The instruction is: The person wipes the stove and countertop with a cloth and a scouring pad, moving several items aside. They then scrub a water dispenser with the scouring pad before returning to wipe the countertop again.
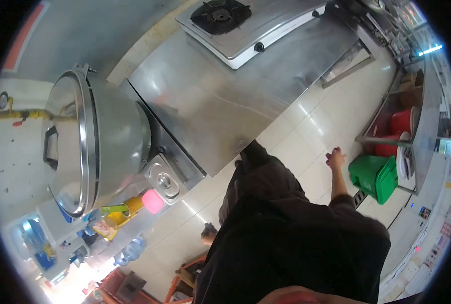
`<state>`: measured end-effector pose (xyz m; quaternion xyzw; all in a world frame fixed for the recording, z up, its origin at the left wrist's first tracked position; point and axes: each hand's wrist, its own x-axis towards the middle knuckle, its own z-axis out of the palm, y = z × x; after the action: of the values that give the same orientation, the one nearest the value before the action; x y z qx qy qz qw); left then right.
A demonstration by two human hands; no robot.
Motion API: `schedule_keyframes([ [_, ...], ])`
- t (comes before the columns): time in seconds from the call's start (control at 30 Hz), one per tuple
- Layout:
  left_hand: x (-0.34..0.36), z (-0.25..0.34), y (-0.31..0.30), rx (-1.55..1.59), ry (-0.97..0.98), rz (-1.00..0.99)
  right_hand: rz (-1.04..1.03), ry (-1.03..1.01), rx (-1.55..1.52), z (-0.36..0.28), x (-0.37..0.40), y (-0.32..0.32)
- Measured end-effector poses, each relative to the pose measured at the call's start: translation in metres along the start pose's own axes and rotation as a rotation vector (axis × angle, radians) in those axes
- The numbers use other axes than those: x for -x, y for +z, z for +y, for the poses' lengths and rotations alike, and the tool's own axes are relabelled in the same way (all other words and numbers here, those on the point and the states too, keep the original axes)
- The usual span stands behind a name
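1. Right hand [335, 158]: I see it hanging at the end of a bare forearm, out to the side of the body and above the tiled floor [306, 131]. The fingers curl loosely inward. The hand is too small in view for me to tell whether it grips anything.
2. Left hand [209, 233]: I see only a small blurred part of it beside the dark clothing. I cannot tell whether it is spread or closed. The 2 hands are well apart, 1 on each side of the body.
3. Green bin [375, 177]: this is the thing nearest the right hand. It stands on the floor just beside the hand, without touching it.
4. Red buckets [395, 126]: these sit on a low shelf under a steel bench, just beyond the green bin.
5. Desk [225, 106]: this is a bare steel surface on the other side of the body. A gas stove [235, 25] rests at its far end.
6. Large steel pot [84, 142]: it stands with its lid on, next to the desk. A small lidded steel tin [165, 182] lies just beside the pot.
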<state>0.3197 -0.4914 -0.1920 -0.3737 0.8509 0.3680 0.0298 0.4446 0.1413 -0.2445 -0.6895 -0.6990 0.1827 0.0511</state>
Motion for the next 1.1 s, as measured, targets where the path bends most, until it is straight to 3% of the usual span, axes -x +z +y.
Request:
schedule_keyframes([
  [0.07, -0.024, -0.090, -0.003, -0.320, 0.158, 0.092, -0.144, -0.384, -0.166, 0.064, -0.063, 0.005],
  [0.1, -0.045, -0.148, 0.008, -0.634, 0.271, 0.246, -0.404, -0.161, -0.357, 0.047, -0.068, -0.018],
  [0.13, -0.047, -0.155, 0.006, -0.625, 0.278, 0.238, -0.651, 0.061, -0.554, 0.010, -0.078, -0.048],
  [0.2, -0.045, -0.156, 0.018, -0.528, 0.097, 0.109, -0.926, 0.204, -1.068, -0.091, -0.055, -0.083],
  [0.27, -0.044, -0.151, 0.026, -0.549, 0.143, 0.166, -1.043, 0.029, -1.327, -0.188, -0.025, -0.110],
  [0.33, -0.045, -0.141, 0.019, -0.429, 0.223, 0.187, -1.100, -0.077, -1.326, -0.241, -0.036, -0.090],
  [0.4, -0.019, -0.059, 0.010, -0.269, 0.069, 0.126, -0.966, -0.290, -1.258, -0.303, -0.017, -0.078],
  [0.47, -0.037, -0.073, 0.005, -0.359, 0.152, 0.090, -0.686, -0.494, -0.570, -0.311, -0.064, -0.018],
  [0.5, -0.046, -0.087, 0.007, -0.439, 0.248, 0.046, -0.695, -0.495, -0.566, -0.317, -0.073, 0.003],
  [0.57, -0.049, -0.104, 0.015, -0.348, 0.193, 0.071, 0.028, -0.865, -0.161, -0.327, -0.085, 0.028],
  [0.63, -0.048, -0.107, 0.015, -0.252, 0.149, 0.088, 0.092, -0.828, -0.157, -0.347, -0.056, 0.036],
  [0.73, -0.013, -0.116, 0.017, -0.636, 0.039, 0.116, 0.268, -0.827, 0.116, -0.358, 0.011, 0.050],
  [0.8, -0.011, -0.107, 0.025, -0.888, -0.012, 0.145, 0.185, -0.820, -0.066, -0.365, 0.062, 0.058],
  [0.83, -0.008, -0.102, 0.027, -0.864, 0.006, 0.160, 0.007, -0.915, -0.063, -0.370, 0.098, 0.056],
  [0.87, -0.006, -0.093, 0.028, -0.771, 0.046, 0.166, -0.035, -1.041, -0.101, -0.379, 0.143, 0.062],
  [0.9, -0.002, -0.080, 0.028, -0.655, 0.092, 0.168, -0.329, -1.181, -0.084, -0.385, 0.190, 0.046],
  [0.93, 0.004, -0.068, 0.028, -0.559, 0.133, 0.164, -0.294, -1.475, -0.051, -0.375, 0.225, 0.073],
  [0.97, 0.011, -0.058, 0.027, -0.494, 0.167, 0.161, -0.650, -1.492, -0.313, -0.371, 0.260, 0.079],
  [1.03, 0.018, -0.039, 0.025, -0.424, 0.218, 0.160, -0.445, -2.015, -0.252, -0.366, 0.293, 0.092],
  [1.1, 0.022, -0.017, 0.026, -0.410, 0.228, 0.155, -0.457, -1.997, -0.145, -0.367, 0.285, 0.083],
])
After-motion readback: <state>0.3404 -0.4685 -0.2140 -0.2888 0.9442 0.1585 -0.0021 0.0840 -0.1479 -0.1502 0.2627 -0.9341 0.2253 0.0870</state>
